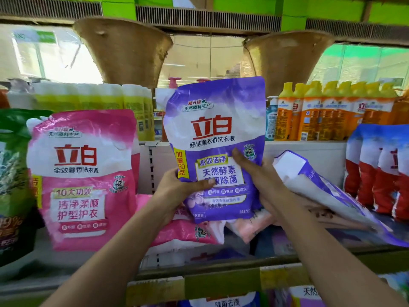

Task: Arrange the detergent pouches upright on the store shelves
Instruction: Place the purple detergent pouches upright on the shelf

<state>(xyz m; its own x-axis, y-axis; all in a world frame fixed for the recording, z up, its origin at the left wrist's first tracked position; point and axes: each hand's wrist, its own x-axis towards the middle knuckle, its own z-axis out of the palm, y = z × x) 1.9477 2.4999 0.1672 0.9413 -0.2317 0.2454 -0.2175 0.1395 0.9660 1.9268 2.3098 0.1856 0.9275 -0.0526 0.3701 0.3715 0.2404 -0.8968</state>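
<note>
- At shelf front, mid-frame: purple pouch [215, 138] upright, raised above the shelf [221, 265].
- Left hand [177, 191] grasping its lower left edge; right hand [263, 185] grasping its lower right.
- Beside, left: pink pouch [84, 178] upright.
- Right: another purple pouch [327, 191] tipped over.
- Behind: orange bottles [327, 111].

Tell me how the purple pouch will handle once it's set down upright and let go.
Probably floppy: the purple pouch shows creases and a bent top corner while both hands, left and right, grip it. Likely to tip: another purple pouch beside it lies slumped over. Its glossy film may be slippery.
</note>
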